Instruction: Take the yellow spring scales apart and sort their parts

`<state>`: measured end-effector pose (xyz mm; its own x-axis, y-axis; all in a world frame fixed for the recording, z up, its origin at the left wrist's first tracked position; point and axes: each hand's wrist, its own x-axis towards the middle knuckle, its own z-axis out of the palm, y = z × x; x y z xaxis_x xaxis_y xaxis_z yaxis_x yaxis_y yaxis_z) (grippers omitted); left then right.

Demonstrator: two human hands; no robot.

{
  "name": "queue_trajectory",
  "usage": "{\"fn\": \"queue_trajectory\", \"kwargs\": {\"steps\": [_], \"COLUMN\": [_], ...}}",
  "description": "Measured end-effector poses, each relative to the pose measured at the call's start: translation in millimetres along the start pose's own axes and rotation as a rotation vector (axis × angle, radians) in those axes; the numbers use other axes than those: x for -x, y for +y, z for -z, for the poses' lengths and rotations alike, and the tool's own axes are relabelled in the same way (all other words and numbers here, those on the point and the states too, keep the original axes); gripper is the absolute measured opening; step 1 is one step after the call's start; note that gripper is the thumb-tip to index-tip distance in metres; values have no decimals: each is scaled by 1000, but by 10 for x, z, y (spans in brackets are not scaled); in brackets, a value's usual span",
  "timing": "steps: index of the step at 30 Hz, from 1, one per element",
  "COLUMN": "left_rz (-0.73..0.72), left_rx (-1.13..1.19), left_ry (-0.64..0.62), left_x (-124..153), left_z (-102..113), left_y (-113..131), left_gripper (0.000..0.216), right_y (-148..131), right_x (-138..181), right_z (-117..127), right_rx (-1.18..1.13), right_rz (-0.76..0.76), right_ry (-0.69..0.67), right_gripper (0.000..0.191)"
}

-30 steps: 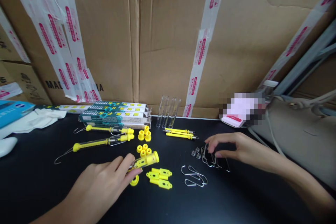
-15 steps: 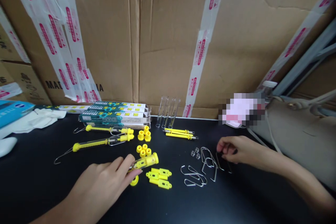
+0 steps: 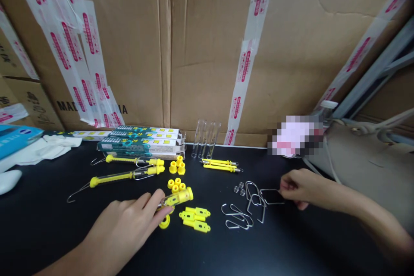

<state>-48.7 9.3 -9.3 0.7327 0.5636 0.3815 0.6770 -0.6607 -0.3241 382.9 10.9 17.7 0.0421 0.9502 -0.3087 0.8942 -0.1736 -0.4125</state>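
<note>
My left hand (image 3: 129, 222) rests on the black table (image 3: 291, 246) with its fingers closed around a clear tube with a yellow cap (image 3: 177, 198). My right hand (image 3: 299, 187) pinches a bent wire hook (image 3: 270, 196) and holds it just off the table, to the right of a small pile of wire hooks (image 3: 252, 196). More wire hooks (image 3: 237, 217) lie in front of the pile. Flat yellow plates (image 3: 196, 219), a yellow ring (image 3: 164, 223) and loose yellow caps (image 3: 176, 185) lie beside the tube.
Two assembled yellow spring scales (image 3: 126, 175) lie at the left, with printed boxes (image 3: 145, 140) behind them. Clear tubes (image 3: 205, 139) lean on the cardboard wall (image 3: 200, 43). Yellow rods (image 3: 220, 164) and tiny clear pieces (image 3: 239, 187) lie mid-table. A beige bag (image 3: 362, 159) stands at the right.
My right hand drew back to the right from the wire pile and now pinches one hook. My left hand has stayed on the tube.
</note>
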Motion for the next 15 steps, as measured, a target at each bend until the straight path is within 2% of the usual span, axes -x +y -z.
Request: {"fn": "queue_trajectory", "kwargs": {"steps": [5,7,11,15], "left_rz": [36,51,73,-9], "left_rx": [29,58,40,-23], "left_ry": [-17,-36,-53,7], "left_x": [17,17,2,-7], "left_z": [-14,-11,16,40], "left_y": [17,22,18,12], "left_gripper": [32,29,29,37], "right_y": [-71,-107,-117,-72], "right_x": [84,105,104,89], "right_z": [132,155,143,107], "right_rx": [-64,-115,-199,-222], "right_rz": [188,226,254,211], "right_ry": [-26,-51,-93,-101], "right_gripper": [1,5,5,13]}}
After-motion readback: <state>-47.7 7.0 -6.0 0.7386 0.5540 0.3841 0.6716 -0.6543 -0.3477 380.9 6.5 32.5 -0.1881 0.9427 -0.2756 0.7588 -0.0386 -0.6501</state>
